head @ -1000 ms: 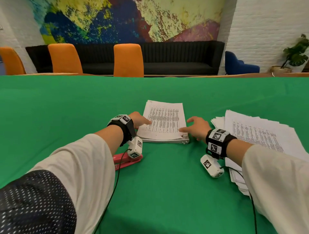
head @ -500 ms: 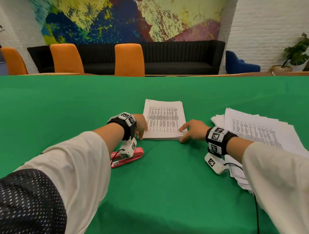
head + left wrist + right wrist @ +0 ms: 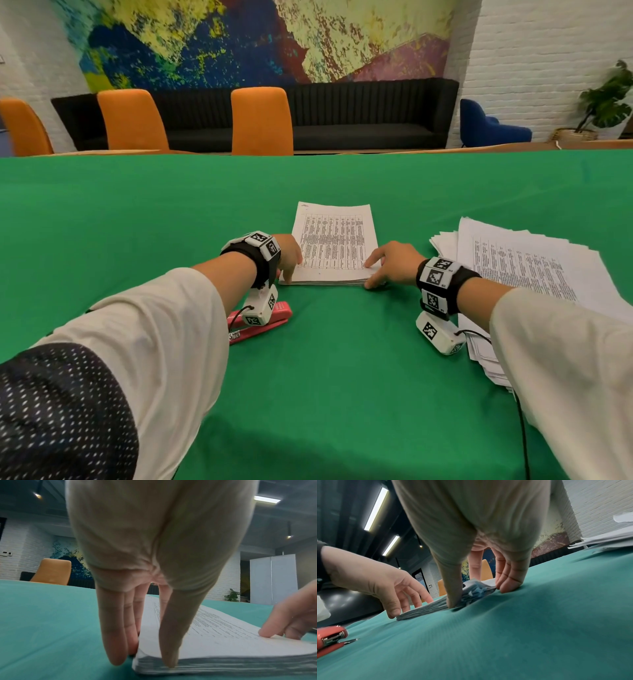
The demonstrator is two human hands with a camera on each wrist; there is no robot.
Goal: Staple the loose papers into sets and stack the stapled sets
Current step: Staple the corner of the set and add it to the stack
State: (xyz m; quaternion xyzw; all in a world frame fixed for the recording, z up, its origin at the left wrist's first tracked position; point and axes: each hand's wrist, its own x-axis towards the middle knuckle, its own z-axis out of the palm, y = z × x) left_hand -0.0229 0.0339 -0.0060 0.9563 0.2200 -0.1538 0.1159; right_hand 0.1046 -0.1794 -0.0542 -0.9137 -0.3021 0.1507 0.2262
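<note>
Two hands are working one pile, so going left to right across the green-covered bench (image 3: 171, 212). First up is the red metal stapler (image 3: 270, 322), lying on the cloth near the left forearm, partly under the wrist camera, nobody touching it.

Next is the left hand (image 3: 289, 255) at the near left corner of the neat stack of printed white papers (image 3: 335, 246). From the left wrist view its fingers (image 3: 118, 635) are straight and pointing down along the stack's left edge, with the thumb tip on the near edge. So the grip is relaxed and flat against the paper, not wrapped around anything.

That stack sits flat in the middle of the bench, top sheet covered in a printed table.

The right hand (image 3: 394, 262) is on the near right corner. In the right wrist view the thumb (image 3: 452, 588) presses down against the near edge while the other fingers are tucked against the right side, tips on the cloth. Same deal: fingers mostly straight, bracing the corner from two sides.

Furthest right is the messy fanned pile of loose white sheets (image 3: 534, 267), well apart from the neat stack, partly under the right forearm.
</note>
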